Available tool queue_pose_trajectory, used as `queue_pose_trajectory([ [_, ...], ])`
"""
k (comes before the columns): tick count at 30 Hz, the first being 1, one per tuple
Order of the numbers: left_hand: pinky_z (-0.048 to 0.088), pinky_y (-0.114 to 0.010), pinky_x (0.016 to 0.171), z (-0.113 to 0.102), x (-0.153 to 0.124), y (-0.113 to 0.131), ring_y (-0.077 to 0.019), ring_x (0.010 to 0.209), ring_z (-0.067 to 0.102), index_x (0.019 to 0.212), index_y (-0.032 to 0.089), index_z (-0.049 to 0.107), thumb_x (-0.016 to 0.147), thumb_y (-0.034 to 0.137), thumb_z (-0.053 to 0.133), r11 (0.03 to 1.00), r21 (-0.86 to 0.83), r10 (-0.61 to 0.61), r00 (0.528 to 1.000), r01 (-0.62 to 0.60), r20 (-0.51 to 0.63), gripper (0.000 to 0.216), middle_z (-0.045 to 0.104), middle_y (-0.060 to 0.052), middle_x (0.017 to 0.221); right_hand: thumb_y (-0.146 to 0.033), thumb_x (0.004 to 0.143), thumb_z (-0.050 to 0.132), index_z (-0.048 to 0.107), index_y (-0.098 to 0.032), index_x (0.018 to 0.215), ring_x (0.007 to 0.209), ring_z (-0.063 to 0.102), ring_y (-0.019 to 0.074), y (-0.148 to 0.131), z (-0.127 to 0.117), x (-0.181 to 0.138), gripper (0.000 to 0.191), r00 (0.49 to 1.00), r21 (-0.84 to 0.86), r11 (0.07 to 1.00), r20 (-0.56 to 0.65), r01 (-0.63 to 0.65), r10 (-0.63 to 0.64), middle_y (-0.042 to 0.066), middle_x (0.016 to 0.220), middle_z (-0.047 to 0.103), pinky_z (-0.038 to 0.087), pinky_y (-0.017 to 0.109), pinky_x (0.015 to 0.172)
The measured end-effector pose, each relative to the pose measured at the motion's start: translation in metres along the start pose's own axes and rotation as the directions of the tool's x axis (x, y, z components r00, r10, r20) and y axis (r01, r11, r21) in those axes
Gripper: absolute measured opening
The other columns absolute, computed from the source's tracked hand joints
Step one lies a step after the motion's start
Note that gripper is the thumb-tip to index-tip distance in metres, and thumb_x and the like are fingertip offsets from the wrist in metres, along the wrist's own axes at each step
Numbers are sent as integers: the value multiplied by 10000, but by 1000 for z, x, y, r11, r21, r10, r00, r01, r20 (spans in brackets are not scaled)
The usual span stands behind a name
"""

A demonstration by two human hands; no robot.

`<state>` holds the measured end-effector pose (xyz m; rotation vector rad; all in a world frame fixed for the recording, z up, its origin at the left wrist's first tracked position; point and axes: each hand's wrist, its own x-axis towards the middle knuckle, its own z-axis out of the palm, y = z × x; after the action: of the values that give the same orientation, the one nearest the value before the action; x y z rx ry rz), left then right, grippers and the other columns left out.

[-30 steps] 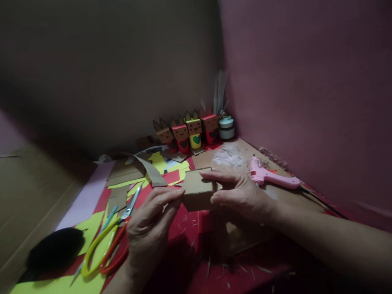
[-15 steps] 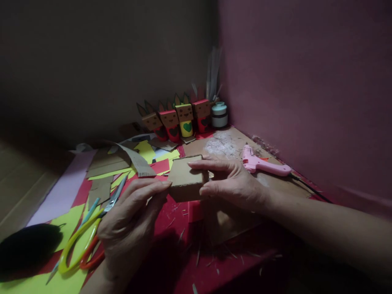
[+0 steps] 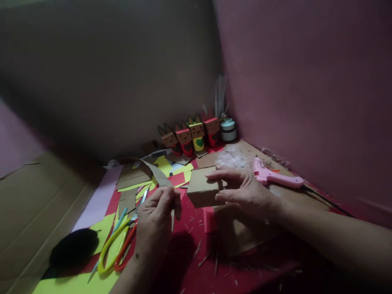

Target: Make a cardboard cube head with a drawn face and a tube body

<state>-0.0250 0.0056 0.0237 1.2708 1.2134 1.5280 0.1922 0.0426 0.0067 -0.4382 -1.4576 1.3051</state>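
My right hand (image 3: 245, 190) grips a small cardboard box (image 3: 203, 185) at its right side, with a finger on the top face and the thumb low on the near edge. The box is held tilted above the red table surface. Just left of it, apart from the box, is my left hand (image 3: 159, 212), its fingers curled in a pinch. Whatever they hold, if anything, I cannot make out. Below the box stands a red paper piece (image 3: 210, 220). Scissors with yellow and red handles (image 3: 114, 253) lie beside my left wrist.
Several box-headed paper figures (image 3: 198, 136) stand at the back, near a pale jar (image 3: 228, 130). A pink glue gun (image 3: 275, 177) lies at right, its cord trailing. Paper and cardboard scraps (image 3: 133, 175) cover the left, along with a black oval object (image 3: 73, 249).
My left hand has come away from the box's left corner and its fingers have curled in. My right hand still holds the box. The whole view has shifted, with things appearing farther right and lower.
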Motion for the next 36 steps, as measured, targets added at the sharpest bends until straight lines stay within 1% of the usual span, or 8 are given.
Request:
queue_pose_trajectory([
  [2,406,-176,449,2,2,-2,-79,474,497,751,173,701,758,412,809,988,-109,-106,993,111,47,262,602,35,563,-222,713,866,807,-323,1009,895,640,168,-2,0,-1,319,1000,-54,998,12,8,-8,10,996,667,563,332,823],
  [5,421,-162,414,6,2,-1,-77,469,517,805,181,687,662,367,872,959,-154,-225,969,239,101,299,618,32,614,-216,733,856,802,-334,1044,1003,661,185,0,-1,-2,337,997,-132,989,45,65,-59,24,1103,674,552,361,925],
  [9,450,-141,432,7,0,0,-52,454,509,741,174,648,594,320,908,920,-190,-317,936,342,152,333,598,39,587,-195,763,845,767,-399,1120,1291,553,192,7,-5,-3,418,985,-194,967,86,167,-153,11,1265,656,434,372,1115],
  [13,431,-129,385,6,2,2,-61,433,518,704,164,657,564,322,926,912,-180,-340,925,369,171,342,592,35,538,-170,785,822,753,-391,1157,1362,497,204,7,-7,-4,438,980,-253,951,135,179,-148,24,1214,690,420,393,1133],
  [17,408,-155,308,3,6,3,-93,397,532,699,151,691,569,335,933,901,-120,-391,900,417,194,331,613,14,510,-162,796,808,746,-372,1184,1338,515,215,1,-8,-4,445,972,-301,931,174,206,-159,27,1034,744,423,415,1131],
  [19,406,-169,288,1,7,2,-110,404,559,704,140,712,588,346,926,895,-88,-414,888,437,201,319,658,-16,552,-171,800,806,744,-369,1190,1327,528,226,1,-8,-4,441,973,-323,925,177,201,-150,38,1106,734,432,429,1126],
  [23,418,-179,303,-4,6,0,-101,354,549,663,110,730,653,366,890,894,-13,-433,872,448,227,302,680,-53,529,-171,804,803,744,-375,1187,1326,536,244,4,-9,-5,438,967,-341,914,197,221,-161,53,1427,570,414,471,1139],
  [36,346,-140,335,0,0,7,-77,302,531,618,141,674,712,385,827,931,127,-361,914,342,185,303,641,-18,432,-135,824,776,720,-353,1237,1363,507,253,8,-8,-4,470,951,-362,892,244,271,-190,79,1471,526,400,482,1150],
])
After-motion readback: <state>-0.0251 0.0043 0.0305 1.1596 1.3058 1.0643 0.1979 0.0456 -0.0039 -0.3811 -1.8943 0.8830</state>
